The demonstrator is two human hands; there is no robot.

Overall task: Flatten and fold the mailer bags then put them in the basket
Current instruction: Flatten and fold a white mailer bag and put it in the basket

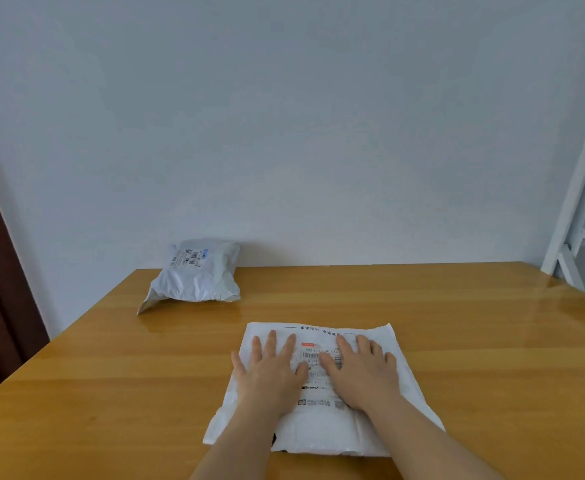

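White flat plastic mailer bag (318,386) lies on the yellow wooden tabletop (457,341), nearer than the puffy grey mailer bag (194,271). Left hand (270,372) and right hand (363,372) press on it, fingers (272,342) straight and spread, likely squashing it flat for folding.

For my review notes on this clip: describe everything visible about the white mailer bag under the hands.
The white mailer bag is thin, crinkled plastic, lying nearly flat on the wooden table near its front edge. A shipping label with barcodes and a small red mark faces up, and a line of dark print runs along the far edge. Its near end looks slightly puffed. The left hand and right hand press on it side by side, palms down, fingers straight and spread.
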